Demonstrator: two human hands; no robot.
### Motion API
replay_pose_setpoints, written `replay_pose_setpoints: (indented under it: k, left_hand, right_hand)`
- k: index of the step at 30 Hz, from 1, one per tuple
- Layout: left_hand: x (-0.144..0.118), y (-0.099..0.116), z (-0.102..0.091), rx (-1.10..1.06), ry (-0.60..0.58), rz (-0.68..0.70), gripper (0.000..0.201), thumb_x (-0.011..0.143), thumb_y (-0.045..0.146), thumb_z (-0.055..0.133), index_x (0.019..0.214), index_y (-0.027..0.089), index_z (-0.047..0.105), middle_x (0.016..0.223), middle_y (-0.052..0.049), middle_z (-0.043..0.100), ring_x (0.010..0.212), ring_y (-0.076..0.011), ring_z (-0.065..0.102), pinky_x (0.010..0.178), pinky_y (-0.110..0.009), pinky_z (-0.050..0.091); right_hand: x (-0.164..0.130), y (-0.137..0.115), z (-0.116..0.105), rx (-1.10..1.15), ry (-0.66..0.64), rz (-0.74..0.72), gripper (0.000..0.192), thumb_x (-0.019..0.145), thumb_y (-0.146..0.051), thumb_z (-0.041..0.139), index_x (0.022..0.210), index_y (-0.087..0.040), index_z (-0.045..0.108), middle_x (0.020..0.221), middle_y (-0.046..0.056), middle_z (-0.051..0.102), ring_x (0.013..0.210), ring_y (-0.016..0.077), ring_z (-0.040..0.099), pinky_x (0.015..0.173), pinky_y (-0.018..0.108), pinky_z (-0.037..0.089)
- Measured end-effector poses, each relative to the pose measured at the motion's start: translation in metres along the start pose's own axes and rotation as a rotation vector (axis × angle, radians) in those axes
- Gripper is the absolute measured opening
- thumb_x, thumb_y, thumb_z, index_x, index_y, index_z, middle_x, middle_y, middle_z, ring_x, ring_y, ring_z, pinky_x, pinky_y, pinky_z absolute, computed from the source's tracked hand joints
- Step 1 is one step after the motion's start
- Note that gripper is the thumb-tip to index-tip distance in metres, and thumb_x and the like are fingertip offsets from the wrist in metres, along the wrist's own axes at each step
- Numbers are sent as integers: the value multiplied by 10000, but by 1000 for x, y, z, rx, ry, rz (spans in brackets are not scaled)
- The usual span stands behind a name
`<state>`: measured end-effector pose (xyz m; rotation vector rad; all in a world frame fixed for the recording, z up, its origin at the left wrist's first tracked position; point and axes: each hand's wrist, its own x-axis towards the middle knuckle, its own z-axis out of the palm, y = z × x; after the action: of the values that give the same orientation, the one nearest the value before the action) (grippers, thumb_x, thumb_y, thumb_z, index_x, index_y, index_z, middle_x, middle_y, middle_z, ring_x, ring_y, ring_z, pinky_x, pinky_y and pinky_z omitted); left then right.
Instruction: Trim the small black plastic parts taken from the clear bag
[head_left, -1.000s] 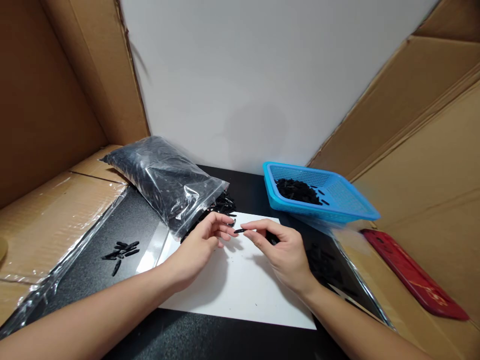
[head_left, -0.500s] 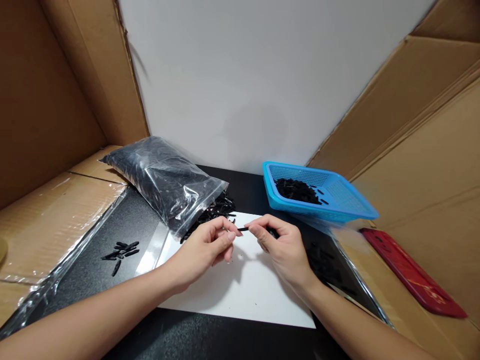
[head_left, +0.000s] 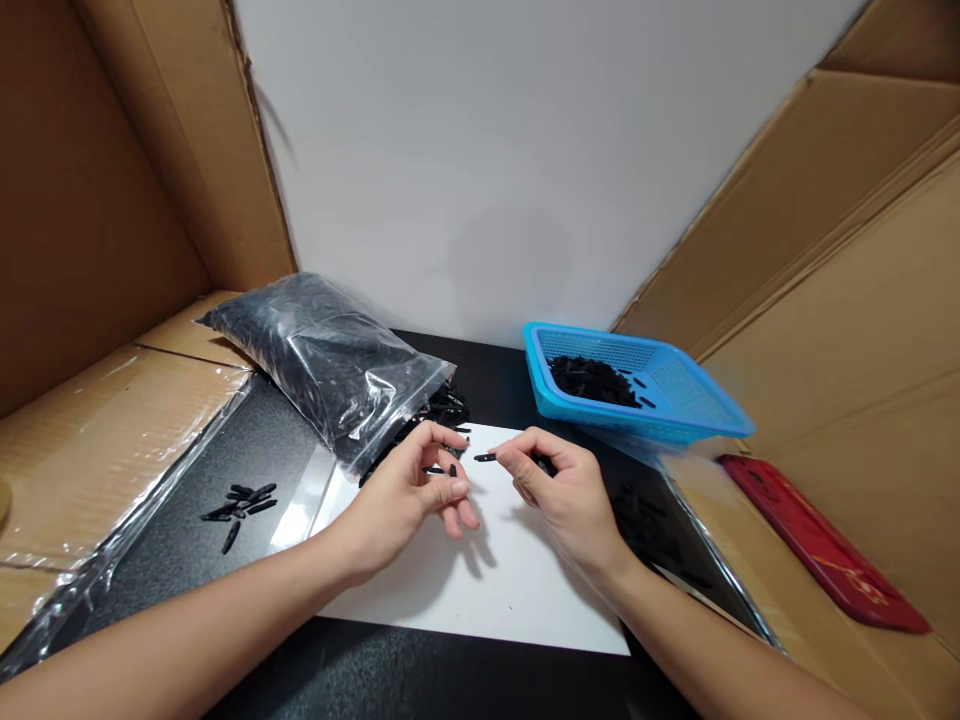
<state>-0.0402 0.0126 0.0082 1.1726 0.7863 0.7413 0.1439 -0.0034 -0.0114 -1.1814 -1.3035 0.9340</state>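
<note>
My right hand (head_left: 559, 480), over the white sheet (head_left: 480, 590), pinches a small, slim black piece (head_left: 485, 457) between thumb and index finger; its free end points left. More black shows at the curled fingers of that hand, partly hidden. Facing it, my left hand (head_left: 420, 485) has thumb and fingers spread apart, clear of the pinched piece. Small black bits (head_left: 433, 470) appear in the gap between its thumb and index finger; whether they rest on the fingers or lie behind, I cannot tell. Behind the left hand, a pile of similar black pieces (head_left: 450, 405) spills by the bag's mouth.
A clear plastic bag (head_left: 322, 350) full of black pieces lies at back left. A blue basket (head_left: 686, 395) at back right holds a dark heap. Several black pieces (head_left: 240, 505) lie left, others right beside my forearm. A red object (head_left: 825, 545) lies far right. Cardboard walls flank the table.
My left fingers have opened away from the black piece, and its left end now shows free. The right hand keeps its pinch in nearly the same spot.
</note>
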Motion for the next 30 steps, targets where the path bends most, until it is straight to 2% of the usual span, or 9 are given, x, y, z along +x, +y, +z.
replay_pose_setpoints:
  k: [5, 10, 13, 15, 17, 20, 22, 26, 30]
  left_hand:
    - [4, 0, 0, -49, 74, -9, 268, 763, 249, 748, 928, 177, 549, 608, 61, 591, 489, -82, 548, 435, -191, 343]
    - [5, 1, -1, -40, 107, -32, 239, 707, 255, 797, 831, 145, 624, 646, -4, 688, 500, -81, 548, 451, -199, 348]
    - [5, 1, -3, -25, 86, -17, 216, 735, 267, 776, 884, 127, 705, 654, -6, 687, 518, -79, 553, 494, -212, 393]
    - [5, 1, -3, -22, 79, -6, 207, 754, 263, 757, 907, 127, 730, 682, -11, 695, 528, -73, 551, 513, -212, 408]
    - [5, 1, -4, -18, 80, 1, 190, 754, 243, 752, 908, 132, 732, 676, -4, 691, 530, -72, 549, 502, -205, 398]
    - [6, 0, -4, -16, 71, 13, 136, 754, 230, 744, 845, 144, 692, 634, 10, 679, 508, -74, 537, 459, -191, 357]
    - [6, 1, -3, -18, 51, 15, 141, 764, 251, 738, 765, 151, 638, 625, 7, 681, 492, -72, 523, 445, -190, 333]
    - [5, 2, -2, 29, 51, 19, 222, 815, 346, 702, 756, 164, 588, 640, -5, 686, 538, -85, 530, 503, -206, 362]
    - [5, 1, -6, 100, 172, 142, 186, 832, 334, 682, 915, 175, 633, 838, -5, 674, 736, -101, 547, 689, -233, 417]
  right_hand:
    - [-2, -2, 1, 98, -11, 48, 298, 786, -420, 738, 637, -191, 620, 470, -72, 381, 438, 81, 268, 413, 237, 191]
    - [4, -9, 0, 573, -164, 354, 290, 821, -396, 639, 653, -203, 502, 470, -82, 451, 359, 36, 152, 363, 193, 107]
    - [6, -10, -2, 664, -237, 404, 384, 831, -449, 632, 615, -205, 430, 471, -87, 443, 351, 29, 121, 348, 183, 103]
    - [6, -8, -1, 581, -230, 354, 397, 823, -468, 678, 640, -209, 439, 466, -97, 438, 349, 28, 135, 353, 181, 108]
    - [3, -7, 0, 410, -194, 237, 301, 796, -442, 732, 737, -214, 546, 480, -99, 451, 357, 41, 218, 364, 183, 161]
    - [-1, -6, 1, 73, -169, 3, 189, 803, -356, 740, 929, -217, 715, 558, -52, 554, 464, 98, 438, 458, 224, 357]
    - [-3, -7, 2, -83, -186, -105, 154, 828, -295, 710, 952, -225, 770, 650, -6, 657, 571, 135, 537, 572, 266, 442]
    - [-4, -7, 2, -113, -160, -153, 121, 829, -263, 704, 891, -222, 800, 721, 25, 742, 628, 165, 607, 608, 281, 479]
    - [-4, -6, 1, -103, -92, -156, 92, 809, -254, 726, 844, -209, 799, 721, 26, 752, 627, 166, 628, 620, 279, 497]
